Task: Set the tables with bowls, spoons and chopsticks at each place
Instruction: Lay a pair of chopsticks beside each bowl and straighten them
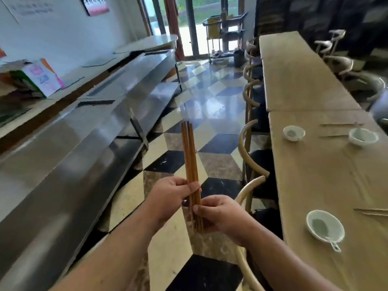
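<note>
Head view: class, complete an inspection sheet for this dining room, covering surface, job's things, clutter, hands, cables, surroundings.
Surface: long tan table, partly set.
Job's things: near bowl with spoon; aisle-side bowl; opposite bowl; laid chopsticks beside them; chopstick bundle in hand.
Clutter: colourful box at far left.
Hands: left hand and right hand both grip the bundle.
Cables: nothing seen.
Surroundings: steel counter, chairs, chequered floor, cart by the glass door.

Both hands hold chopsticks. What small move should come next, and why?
Probably pinch one pair out of the brown wooden chopstick bundle with the right hand: the left hand also grips it, and the nearest round white bowl seems to lack a pair.
</note>
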`<state>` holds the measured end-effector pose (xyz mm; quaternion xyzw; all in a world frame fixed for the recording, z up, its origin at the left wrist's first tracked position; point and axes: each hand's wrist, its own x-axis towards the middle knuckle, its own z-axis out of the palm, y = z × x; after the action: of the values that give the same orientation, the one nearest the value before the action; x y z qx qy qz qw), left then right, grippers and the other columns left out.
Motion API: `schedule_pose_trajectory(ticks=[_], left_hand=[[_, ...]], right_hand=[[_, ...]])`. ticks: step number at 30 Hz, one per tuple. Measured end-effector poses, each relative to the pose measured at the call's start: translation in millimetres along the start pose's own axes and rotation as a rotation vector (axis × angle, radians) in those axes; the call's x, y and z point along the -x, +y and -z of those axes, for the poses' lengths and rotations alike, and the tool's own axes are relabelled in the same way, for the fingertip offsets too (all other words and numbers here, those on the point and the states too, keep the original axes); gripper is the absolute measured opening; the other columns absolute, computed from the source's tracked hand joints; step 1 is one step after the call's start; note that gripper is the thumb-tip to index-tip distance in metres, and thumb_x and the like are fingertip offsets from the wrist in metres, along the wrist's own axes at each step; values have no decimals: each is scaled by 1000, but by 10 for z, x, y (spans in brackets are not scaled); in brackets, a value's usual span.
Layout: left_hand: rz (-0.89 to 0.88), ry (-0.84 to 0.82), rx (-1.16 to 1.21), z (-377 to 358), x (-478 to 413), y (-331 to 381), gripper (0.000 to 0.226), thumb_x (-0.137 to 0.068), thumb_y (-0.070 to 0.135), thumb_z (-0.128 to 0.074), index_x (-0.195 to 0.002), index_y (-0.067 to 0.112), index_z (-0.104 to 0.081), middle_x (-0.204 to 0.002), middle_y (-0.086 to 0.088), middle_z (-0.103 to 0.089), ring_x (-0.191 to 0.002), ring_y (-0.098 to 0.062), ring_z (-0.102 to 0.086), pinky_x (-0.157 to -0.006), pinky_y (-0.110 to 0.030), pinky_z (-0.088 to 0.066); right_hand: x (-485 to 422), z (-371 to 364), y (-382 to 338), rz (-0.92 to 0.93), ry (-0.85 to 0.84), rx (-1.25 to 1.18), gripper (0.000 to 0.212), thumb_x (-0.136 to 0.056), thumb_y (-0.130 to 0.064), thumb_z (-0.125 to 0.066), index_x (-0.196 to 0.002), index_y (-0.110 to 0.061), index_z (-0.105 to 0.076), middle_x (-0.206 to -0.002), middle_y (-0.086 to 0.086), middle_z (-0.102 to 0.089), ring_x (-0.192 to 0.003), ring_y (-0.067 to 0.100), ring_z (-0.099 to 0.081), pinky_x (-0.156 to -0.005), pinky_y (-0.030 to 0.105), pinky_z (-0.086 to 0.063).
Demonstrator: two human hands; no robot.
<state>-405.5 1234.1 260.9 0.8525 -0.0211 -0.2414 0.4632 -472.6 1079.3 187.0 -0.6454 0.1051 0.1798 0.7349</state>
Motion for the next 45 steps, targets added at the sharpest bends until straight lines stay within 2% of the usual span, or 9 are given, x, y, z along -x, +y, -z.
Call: schedule_pose_trajectory(ticks=[15,19,23,28,31,37,40,42,45], left_hand=[[-247,-544,-179,-597,-2264,1081,27,-101,36,-69,-89,18,-85,-86,-3,-83,-86,-18,-81,-89,-40,-65],[-384,-747,-262,-873,-2543,1409,24,-102,34,-71,-91,17,-84,-85,-7,-82,-85,-24,-81,-79,-34,-65],[-460,-975,-375,-1099,-2619,1649,17,-97,35,-77,-91,22,-86,-84,0,-84,-86,-20,-82,-88,-39,-66],[-482,-1242,-491,-1570,-2454,1621,19,-97,40,-76,-91,25,-87,-87,2,-84,-92,-23,-80,-94,-42,-64],[-457,-1353,-539,-1887,-2207,1402,21,-99,36,-76,-90,21,-87,-84,0,-84,-72,-10,-75,-73,-34,-59],[-474,-1430,-659,-2754,-1965,1043,16,-99,33,-76,-97,20,-85,-90,2,-85,-80,-13,-74,-80,-35,-54],[-403,-1413,-734,-3135,-2022,977,17,-99,30,-75,-99,15,-84,-94,-2,-85,-81,-17,-73,-78,-34,-56],[-381,-1397,-784,-3367,-2079,979,17,-100,27,-73,-98,12,-83,-93,-4,-85,-80,-18,-73,-75,-33,-57],[-371,-1372,-826,-3733,-2163,1023,16,-101,24,-71,-99,12,-82,-93,-4,-85,-80,-18,-73,-72,-31,-59]], right_hand=[[-995,1199,-513,84,598,-191,17,-104,-17,-67,-106,-5,-79,-95,15,-81,-79,22,-77,-71,35,-63],[-950,1293,-546,97,832,-289,20,-104,-19,-67,-114,-7,-79,-110,22,-80,-98,35,-77,-98,59,-61],[-852,1117,-506,150,1061,-476,17,-100,-22,-73,-110,-11,-83,-111,25,-79,-109,45,-75,-102,67,-56],[-607,817,-284,160,1407,-583,15,-104,-14,-68,-107,-5,-80,-85,9,-79,-78,21,-78,-72,41,-66],[-411,672,-10,95,1547,-628,14,-103,-20,-71,-106,-12,-82,-87,8,-77,-80,22,-75,-77,46,-67],[-86,741,740,46,1743,-877,13,-104,-16,-69,-104,-12,-81,-91,10,-81,-76,22,-77,-66,35,-65],[52,939,1300,-71,1826,-996,14,-105,-17,-68,-103,-8,-79,-87,7,-82,-77,21,-77,-74,43,-68],[112,1110,1687,-194,1814,-1054,14,-104,-18,-69,-103,-9,-79,-90,8,-83,-88,27,-80,-81,50,-68],[104,1429,2140,-362,1715,-1092,12,-105,-16,-68,-103,-7,-75,-95,12,-82,-82,24,-78,-63,37,-66]])
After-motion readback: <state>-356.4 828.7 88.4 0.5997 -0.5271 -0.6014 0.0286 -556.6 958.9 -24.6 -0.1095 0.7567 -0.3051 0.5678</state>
